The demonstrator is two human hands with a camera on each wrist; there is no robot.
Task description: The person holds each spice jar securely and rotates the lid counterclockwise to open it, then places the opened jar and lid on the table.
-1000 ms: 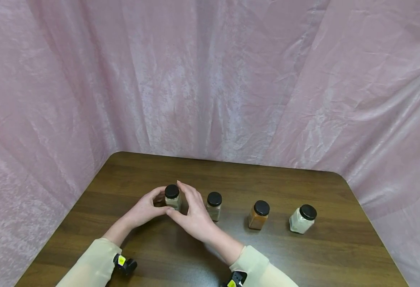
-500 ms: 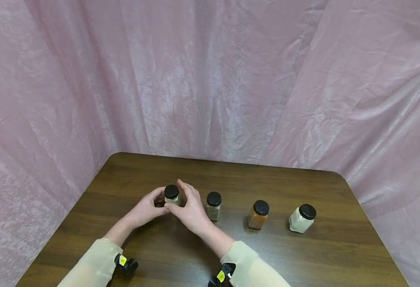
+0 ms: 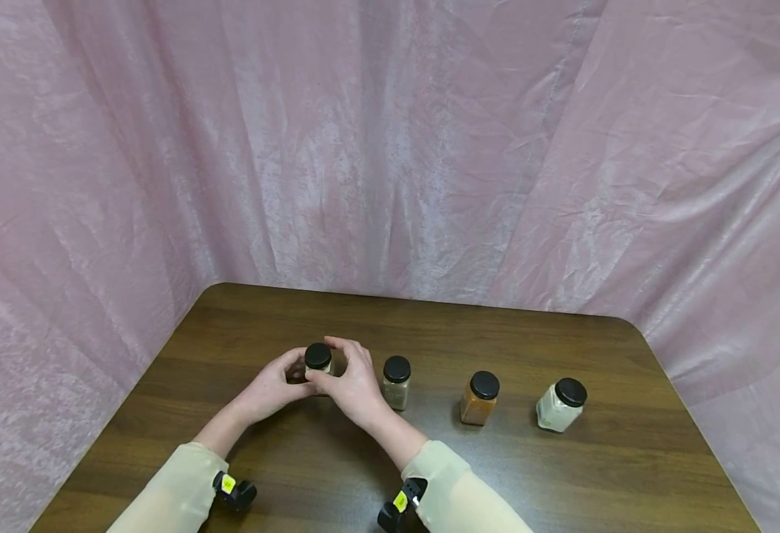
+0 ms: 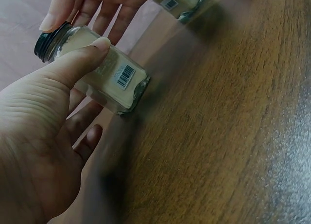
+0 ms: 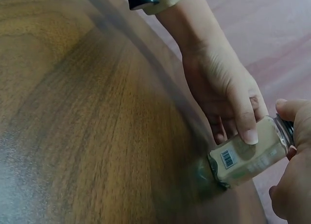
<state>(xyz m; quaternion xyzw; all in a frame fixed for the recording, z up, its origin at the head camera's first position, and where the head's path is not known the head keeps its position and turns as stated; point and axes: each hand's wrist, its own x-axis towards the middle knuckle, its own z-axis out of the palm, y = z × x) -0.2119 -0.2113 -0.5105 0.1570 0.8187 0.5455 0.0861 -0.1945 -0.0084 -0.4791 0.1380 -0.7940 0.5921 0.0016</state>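
Note:
A square glass spice jar with a black lid stands at the left of the row, between both hands. My left hand grips its body, the thumb lying across the glass near a barcode sticker, as the left wrist view shows. Pale beige powder fills the jar. From the other side my right hand holds the black lid, thumb in front and fingers behind. In the right wrist view the jar looks upright on the table, with the right hand at its lid end.
To the right stand three more black-lidded jars: one with greenish-grey contents close to my right hand, one orange-brown, one white. They share a brown wooden table. Pink curtains hang behind it.
My right hand has shifted slightly left, and its thumb has risen from the jar's lower front to the lid. The right forearm has swung left. My left hand stays nearly still.

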